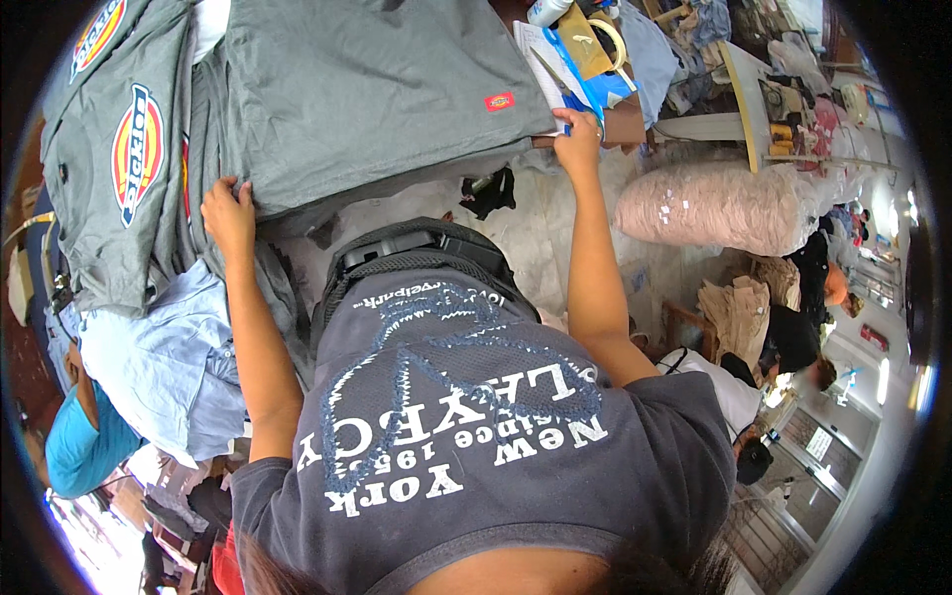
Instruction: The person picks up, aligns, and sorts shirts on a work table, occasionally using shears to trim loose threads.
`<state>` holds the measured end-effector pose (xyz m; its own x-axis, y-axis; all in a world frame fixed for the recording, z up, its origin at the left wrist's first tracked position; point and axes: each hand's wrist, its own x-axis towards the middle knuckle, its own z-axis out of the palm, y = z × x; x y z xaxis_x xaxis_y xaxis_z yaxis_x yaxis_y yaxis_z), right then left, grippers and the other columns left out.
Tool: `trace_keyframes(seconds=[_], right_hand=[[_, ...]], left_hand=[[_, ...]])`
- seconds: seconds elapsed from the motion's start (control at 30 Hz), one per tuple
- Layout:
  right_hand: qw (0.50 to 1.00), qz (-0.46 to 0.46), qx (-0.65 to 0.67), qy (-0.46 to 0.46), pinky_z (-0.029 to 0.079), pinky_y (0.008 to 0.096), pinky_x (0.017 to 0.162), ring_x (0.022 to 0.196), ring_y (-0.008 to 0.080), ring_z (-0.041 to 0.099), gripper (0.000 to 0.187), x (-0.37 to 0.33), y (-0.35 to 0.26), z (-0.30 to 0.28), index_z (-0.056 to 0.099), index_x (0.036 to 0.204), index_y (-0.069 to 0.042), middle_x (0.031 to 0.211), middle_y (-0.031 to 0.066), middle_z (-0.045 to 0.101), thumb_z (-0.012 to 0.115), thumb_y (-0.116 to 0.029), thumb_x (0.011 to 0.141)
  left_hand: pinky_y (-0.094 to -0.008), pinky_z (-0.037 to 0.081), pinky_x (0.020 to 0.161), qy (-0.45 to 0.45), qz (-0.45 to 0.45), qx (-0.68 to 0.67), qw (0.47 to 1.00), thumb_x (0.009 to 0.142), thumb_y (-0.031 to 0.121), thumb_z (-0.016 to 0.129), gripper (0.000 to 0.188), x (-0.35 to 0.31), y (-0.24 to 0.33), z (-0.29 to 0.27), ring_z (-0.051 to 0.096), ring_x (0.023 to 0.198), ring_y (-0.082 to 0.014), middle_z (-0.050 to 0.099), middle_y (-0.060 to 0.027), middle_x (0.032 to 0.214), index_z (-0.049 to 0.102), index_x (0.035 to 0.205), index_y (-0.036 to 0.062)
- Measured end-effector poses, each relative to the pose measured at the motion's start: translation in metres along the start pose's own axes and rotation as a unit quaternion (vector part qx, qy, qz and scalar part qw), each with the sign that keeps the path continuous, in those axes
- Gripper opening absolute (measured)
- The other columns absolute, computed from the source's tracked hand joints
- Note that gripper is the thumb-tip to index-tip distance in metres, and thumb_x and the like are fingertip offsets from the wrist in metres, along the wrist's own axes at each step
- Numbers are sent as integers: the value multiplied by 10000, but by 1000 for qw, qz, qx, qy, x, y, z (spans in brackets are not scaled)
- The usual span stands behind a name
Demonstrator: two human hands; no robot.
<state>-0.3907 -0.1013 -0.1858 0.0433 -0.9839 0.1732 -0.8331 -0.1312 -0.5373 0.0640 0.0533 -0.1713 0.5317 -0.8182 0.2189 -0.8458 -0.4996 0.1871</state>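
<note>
A grey shirt (pixel 377 89) lies spread flat on the table before me, a small red label near its right-hand corner. My left hand (pixel 230 215) grips the near edge of the shirt at its left end, fingers over the cloth. At the right corner, my right hand (pixel 579 142) pinches the shirt's edge between thumb and fingers. Just beyond that hand, scissors (pixel 551 73) with a dark blade rest on white paper (pixel 533 42). More grey shirts (pixel 94 198) with large oval prints are heaped to the left.
A tape roll (pixel 619 45) and brown card (pixel 583 42) sit at the table's right end. Light blue shirts (pixel 164 357) hang at left, near a co-worker in a teal top (pixel 91 451). A plastic-wrapped pink bundle (pixel 714 210) lies right; black cloth (pixel 488 192) is on the floor.
</note>
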Motion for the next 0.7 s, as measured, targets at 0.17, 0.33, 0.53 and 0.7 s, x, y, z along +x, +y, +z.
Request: trace_keyframes(seconds=[0.17,0.33,0.53,0.7], right_hand=[[997,-21,-50,48,397,382,747,888,316,466,212,26,-17,15,596,870,-109,915,95,519,634,-199,681],[998,-50,-11,20,419,380,667,779,297,512,218,36,-37,17,555,834,-76,802,107,540,635,-230,702],[991,-1,137,-8,388,361,549,607,293,512,218,-38,-16,-8,461,764,-44,645,118,521,610,-200,733],[977,129,25,-168,393,404,569,674,318,542,180,-147,18,22,474,804,-70,690,139,549,593,-190,741]], left_hand=[[-348,398,650,16,-4,-133,991,790,212,557,187,9,8,-6,510,731,-239,538,-96,772,526,896,61],[-193,240,496,-47,-111,-516,848,834,178,517,207,9,16,-17,283,544,-46,377,36,611,464,986,48],[-285,341,479,-114,56,-232,964,793,121,540,252,-46,-13,-80,463,512,-167,481,-56,587,495,1041,116],[-401,472,580,-335,138,39,931,759,120,489,125,-112,-17,-56,596,685,-311,599,-166,758,549,857,72]])
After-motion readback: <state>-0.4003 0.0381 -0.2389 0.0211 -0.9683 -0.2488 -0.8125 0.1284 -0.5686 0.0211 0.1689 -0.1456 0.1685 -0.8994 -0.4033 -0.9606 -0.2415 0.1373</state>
